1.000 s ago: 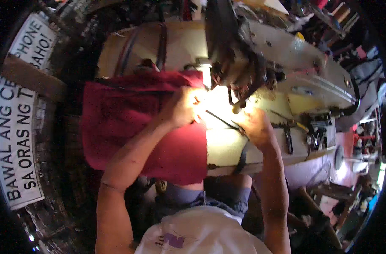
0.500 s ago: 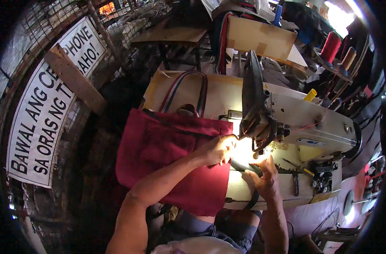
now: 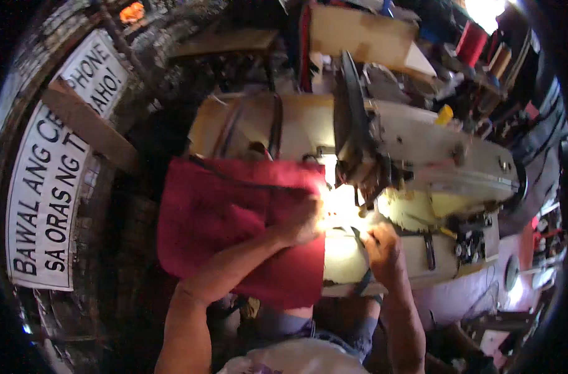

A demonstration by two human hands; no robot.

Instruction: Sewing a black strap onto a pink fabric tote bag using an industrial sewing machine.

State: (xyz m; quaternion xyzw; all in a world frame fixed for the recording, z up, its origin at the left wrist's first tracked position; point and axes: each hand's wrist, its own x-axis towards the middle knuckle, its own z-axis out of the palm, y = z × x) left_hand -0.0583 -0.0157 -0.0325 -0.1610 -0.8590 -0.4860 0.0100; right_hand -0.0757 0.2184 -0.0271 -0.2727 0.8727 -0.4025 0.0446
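Note:
A maroon fabric piece [image 3: 206, 218] with a dark strip along its upper part lies left of the sewing machine [image 3: 365, 149], whose work light glares on the plate below the needle area. My left hand [image 3: 299, 218] rests at the fabric's right edge with fingers curled on it; the fingertips are partly lost in glare and blur. My right hand [image 3: 383, 249] is closed on a dark strap [image 3: 365, 280], which runs from the lit plate down over the table's front edge. Small tools [image 3: 430, 249] lie to the right of it.
The sewing table [image 3: 203, 112] has long straps [image 3: 274, 118] across its back. Behind stand cardboard [image 3: 355, 34] and thread spools [image 3: 469, 42]. Bobbin parts [image 3: 467, 246] sit at the right. A white sign board [image 3: 41, 212] and a wooden plank [image 3: 90, 124] line the left side.
The camera's view has shifted between frames. My right hand's fingers have drawn in on the dark strap near the machine. My left hand stays at the maroon fabric's right edge.

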